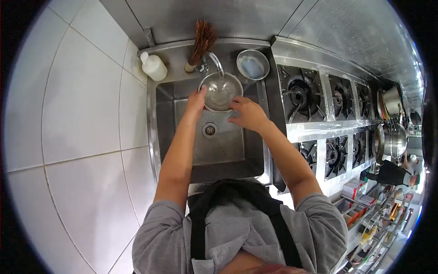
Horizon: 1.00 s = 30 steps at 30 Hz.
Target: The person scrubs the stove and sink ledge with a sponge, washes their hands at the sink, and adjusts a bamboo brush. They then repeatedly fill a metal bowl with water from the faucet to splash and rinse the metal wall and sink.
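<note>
A round metal bowl (221, 106) is held under the faucet (216, 61) over the sink (196, 157), with water in it. My left hand (196, 102) grips the bowl's left rim, thumb on the upper edge. On the right side, my right hand (250, 114) has its fingertips over the rim, while its thumb sits lower, just outside the bowl. The drain (210, 130) shows below the bowl. Behind the sink, to the right of the faucet, stands a second metal bowl (252, 64) with something bluish-white inside.
A white plastic bottle (154, 67) stands at the sink's back left corner. Beside the faucet leans a brown bristle brush (202, 43). Gas burners (299, 94) line the right side, with metal pots (393, 139) farther off. A person in a dark apron (391, 176) is at far right.
</note>
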### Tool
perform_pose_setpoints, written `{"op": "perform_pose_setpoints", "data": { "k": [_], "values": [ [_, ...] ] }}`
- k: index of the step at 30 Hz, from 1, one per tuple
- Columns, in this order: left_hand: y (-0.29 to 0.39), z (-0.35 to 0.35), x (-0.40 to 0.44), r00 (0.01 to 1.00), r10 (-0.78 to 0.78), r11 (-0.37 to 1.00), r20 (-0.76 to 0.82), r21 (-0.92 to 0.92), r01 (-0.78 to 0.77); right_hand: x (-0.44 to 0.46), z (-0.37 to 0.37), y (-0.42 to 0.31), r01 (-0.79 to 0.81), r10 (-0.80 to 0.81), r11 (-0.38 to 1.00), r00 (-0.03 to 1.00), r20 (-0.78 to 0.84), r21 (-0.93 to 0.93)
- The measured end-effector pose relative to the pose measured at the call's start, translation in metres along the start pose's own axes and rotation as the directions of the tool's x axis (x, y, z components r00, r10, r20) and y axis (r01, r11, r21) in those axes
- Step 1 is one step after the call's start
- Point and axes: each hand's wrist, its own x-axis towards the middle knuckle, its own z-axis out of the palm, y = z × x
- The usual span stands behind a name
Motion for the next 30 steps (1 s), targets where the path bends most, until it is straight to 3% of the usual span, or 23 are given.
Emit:
{"op": "perform_pose_setpoints", "data": {
  "k": [2, 7, 11, 12, 13, 15, 18, 21, 23, 24, 27, 30],
  "values": [
    [0.007, 0.005, -0.005, 0.998, -0.027, 0.999, 0.063, 0.022, 0.026, -0.013, 0.012, 0.01, 0.002, -0.001, 1.0, 0.998, -0.063, 0.02],
    [0.016, 0.008, -0.002, 0.98, -0.019, 0.976, 0.198, -0.211, 0.062, -0.024, 0.004, -0.005, -0.006, 0.022, 0.997, 0.975, -0.22, 0.071],
    [0.013, 0.013, 0.017, 0.975, -0.055, 0.963, 0.216, -0.247, 0.109, -0.033, -0.029, -0.006, -0.051, 0.063, 0.998, 0.941, -0.334, 0.047],
    [0.006, 0.019, 0.029, 0.981, -0.038, 0.98, 0.191, -0.186, 0.074, -0.034, -0.042, -0.006, -0.071, 0.073, 0.997, 0.926, -0.371, 0.019],
    [0.0, 0.025, 0.041, 0.986, -0.019, 0.991, 0.165, -0.126, 0.04, -0.031, -0.057, -0.004, -0.071, 0.069, 0.997, 0.927, -0.368, 0.009],
    [0.002, 0.049, 0.055, 0.988, -0.027, 0.973, 0.153, -0.224, 0.061, -0.009, -0.09, 0.001, -0.189, 0.137, 0.973, 0.935, -0.328, -0.13],
    [0.001, 0.088, 0.077, 0.996, -0.045, 0.944, 0.076, -0.323, 0.067, 0.048, -0.124, 0.006, -0.244, 0.147, 0.93, 0.933, -0.33, -0.274],
    [0.001, 0.095, 0.092, 0.987, -0.002, 0.953, 0.161, -0.297, 0.05, 0.104, -0.132, 0.012, -0.076, -0.011, 0.926, 0.974, -0.226, -0.37],
    [0.018, 0.078, 0.073, 0.957, 0.05, 0.889, 0.285, -0.45, 0.088, 0.121, -0.133, 0.002, -0.06, -0.018, 0.917, 0.981, -0.193, -0.395],
    [0.024, 0.065, 0.058, 0.959, 0.048, 0.891, 0.278, -0.447, 0.085, 0.126, -0.133, -0.002, -0.054, -0.018, 0.904, 0.986, -0.164, -0.425],
    [0.012, 0.011, 0.006, 0.983, 0.076, 0.988, 0.169, -0.144, -0.052, 0.105, -0.13, -0.016, -0.069, -0.011, 0.913, 0.981, -0.194, -0.402],
    [-0.074, -0.057, -0.019, 0.981, 0.172, 0.979, 0.091, 0.092, -0.18, 0.067, -0.109, -0.021, -0.101, 0.04, 0.951, 0.977, -0.209, -0.292]
  ]
}}
